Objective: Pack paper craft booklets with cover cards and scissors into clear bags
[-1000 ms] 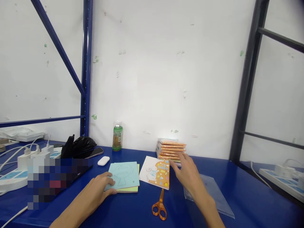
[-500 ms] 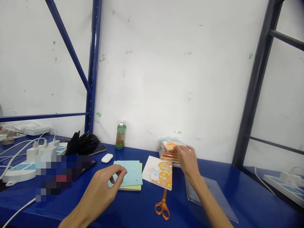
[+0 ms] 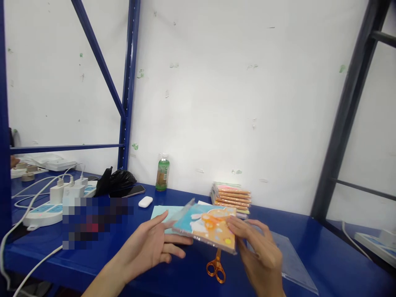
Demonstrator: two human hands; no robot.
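Note:
My right hand grips the right edge of a plastic-wrapped booklet. Its cover is blue and orange with a white figure, and an orange scissors shape shows on it. At the booklet's left end my left hand is open, fingers spread, some of them reaching under its edge; I cannot tell if they touch. Behind the booklet lies a light-blue paper pad, partly covered. Orange-handled scissors rest on the blue table below it.
A stack of wrapped booklets stands near the wall. Right of my right hand lies a clear plastic sleeve. A green-labelled bottle, a white earbud case, a phone, a black bag and a power strip are leftward.
My right hand has taken a wrapped booklet off the stack and brought it toward me. My left hand has opened and moved right to the booklet. The view has shifted slightly.

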